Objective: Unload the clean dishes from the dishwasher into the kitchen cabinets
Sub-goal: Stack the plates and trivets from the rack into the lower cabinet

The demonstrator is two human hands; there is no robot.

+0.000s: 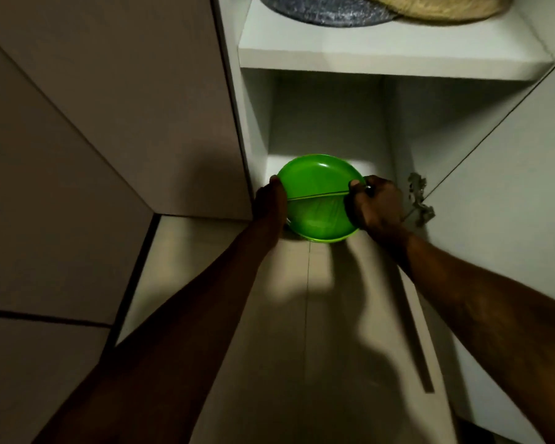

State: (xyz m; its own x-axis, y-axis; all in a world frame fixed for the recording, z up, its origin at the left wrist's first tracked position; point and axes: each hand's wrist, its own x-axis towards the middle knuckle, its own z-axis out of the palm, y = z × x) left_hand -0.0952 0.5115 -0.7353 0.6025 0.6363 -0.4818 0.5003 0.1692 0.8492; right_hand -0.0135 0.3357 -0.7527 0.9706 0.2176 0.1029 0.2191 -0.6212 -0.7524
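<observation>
Head view, item: green plates, apparently two, one rim crossing the other's face; located at the front of the lower shelf of the open cabinet. Left hand: grip clamped on the left rim, fingers hidden beneath. Right hand: grip clamped on the right rim, thumb on top. Upper shelf: grey speckled disc, woven mat. Handling advised: plates to be levelled, slid fully back, rims aligned, grips eased only once weight is borne; door hinge to be cleared by the right knuckles
</observation>
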